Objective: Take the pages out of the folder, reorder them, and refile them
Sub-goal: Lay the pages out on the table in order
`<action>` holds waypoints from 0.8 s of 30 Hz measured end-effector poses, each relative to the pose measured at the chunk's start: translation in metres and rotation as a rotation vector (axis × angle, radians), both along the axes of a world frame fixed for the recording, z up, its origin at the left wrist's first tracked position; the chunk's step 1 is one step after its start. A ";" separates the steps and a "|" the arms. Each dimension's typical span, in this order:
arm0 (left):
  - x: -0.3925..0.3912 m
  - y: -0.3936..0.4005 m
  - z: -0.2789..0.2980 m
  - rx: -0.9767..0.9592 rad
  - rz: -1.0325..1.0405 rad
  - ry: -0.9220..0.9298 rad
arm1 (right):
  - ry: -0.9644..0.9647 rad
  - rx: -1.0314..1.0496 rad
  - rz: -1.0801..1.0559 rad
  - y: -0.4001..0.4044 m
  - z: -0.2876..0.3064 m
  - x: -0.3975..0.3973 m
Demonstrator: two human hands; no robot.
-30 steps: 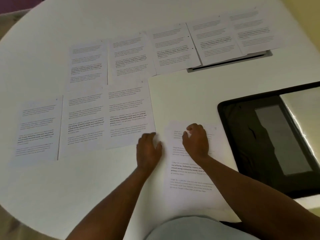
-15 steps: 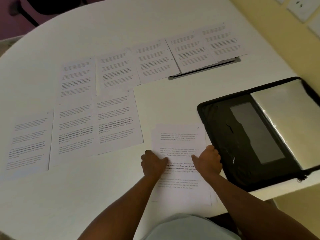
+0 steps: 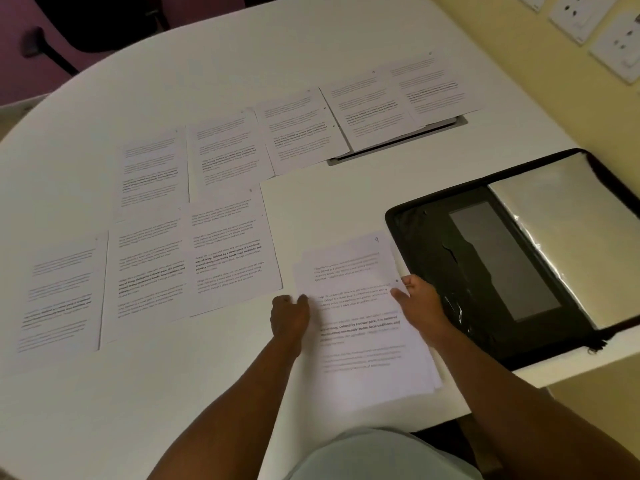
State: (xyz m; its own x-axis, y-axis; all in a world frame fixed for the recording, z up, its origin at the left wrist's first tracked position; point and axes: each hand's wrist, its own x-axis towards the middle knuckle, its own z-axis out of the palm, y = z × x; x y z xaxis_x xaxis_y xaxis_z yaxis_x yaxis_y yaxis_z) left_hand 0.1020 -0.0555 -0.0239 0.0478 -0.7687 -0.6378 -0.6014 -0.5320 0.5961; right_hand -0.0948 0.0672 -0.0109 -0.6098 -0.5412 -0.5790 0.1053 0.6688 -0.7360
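Head view, only cam. Both forearms reach fwd from bottom of frame onto a white rounded table [image 3: 311, 46]. Left hand [image 3: 289, 315] sits at the left edge of a small stack of pages [image 3: 360, 317], knuckles up, fingers curled under w/ fingertips at the paper edge; looks like it pinches the stack edge but contact is partly hidden. Right hand [image 3: 420, 303] is on the stack's right edge, thumb on top of the sheet, fingers wrapped round the edge, so it grips the stack. Stack lies near the table's front edge, slightly fanned at the top, top sheet has a handwritten 9 in its upper right corner.

Other sheets are thin white printed paper, flat, rectangular, w/ blocks of grey text and some bold lines. Far row of pages [image 3: 294, 129] has 5 sheets side by side, edges overlapping or touching, the 2 rightmost partly covering a grey cable slot [image 3: 398, 142] in the tabletop. Near row of pages [image 3: 149, 271] has 3 sheets, left of the stack and apart from it.

Folder [image 3: 502, 258] lies open just right of the stack, black fabric w/ zip edge, dark inner pocket, glossy clear plastic sleeves on its right half. Yellow wall w/ white sockets [image 3: 599, 26] top right. Dark chair [image 3: 69, 29] top left.
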 end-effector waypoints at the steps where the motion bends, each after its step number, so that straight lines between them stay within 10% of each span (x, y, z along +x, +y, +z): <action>1: 0.003 -0.004 -0.001 0.001 -0.007 0.043 | -0.047 -0.021 0.000 -0.001 0.005 -0.007; 10: 0.012 -0.014 0.022 0.206 -0.025 0.524 | -0.340 -0.139 -0.077 -0.013 0.015 -0.047; 24: 0.010 -0.008 0.004 0.042 0.016 0.346 | -0.261 -0.100 -0.026 -0.019 0.008 -0.031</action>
